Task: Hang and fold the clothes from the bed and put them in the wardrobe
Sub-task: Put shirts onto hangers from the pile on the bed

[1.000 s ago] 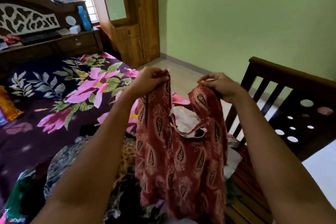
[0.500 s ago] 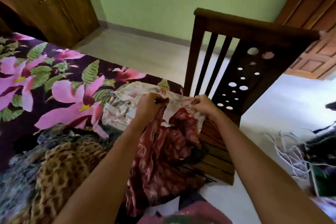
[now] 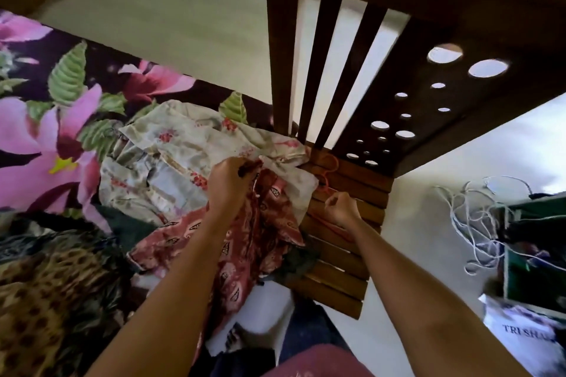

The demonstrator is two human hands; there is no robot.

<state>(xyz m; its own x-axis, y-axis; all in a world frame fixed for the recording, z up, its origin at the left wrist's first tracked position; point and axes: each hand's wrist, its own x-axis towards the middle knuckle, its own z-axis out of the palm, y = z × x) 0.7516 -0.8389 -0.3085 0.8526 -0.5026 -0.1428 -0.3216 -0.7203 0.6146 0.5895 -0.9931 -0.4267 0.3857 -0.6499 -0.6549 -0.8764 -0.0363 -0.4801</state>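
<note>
Left hand (image 3: 228,184): grip clamped on the top end of the red paisley garment (image 3: 260,232), fingers curled in; fabric is bunched there, so I can't tell which part it has. The garment lies over the foot edge of the bed and trails down toward the camera, with its lower end hidden behind the left forearm. Right hand (image 3: 341,210): grip closed round a thin orange hanger (image 3: 337,165) lying on the footboard (image 3: 337,294) slats. The hook shows above the fist and one arm below it, the rest covered by hand and cloth. Red garment overlaps a cream floral garment (image 3: 171,156) spread on the floral bedsheet (image 3: 61,131). Leopard-print cloth (image 3: 46,300) lower left, cut off by the frame. Dark fabric between red garment and slats, can't identify it. On the floor (image 3: 428,239) to the right: a tangle of white cord (image 3: 477,217) and a printed bag (image 3: 526,343), cropped, lettering only partly readable. Whole frame is motion-blurred.
</note>
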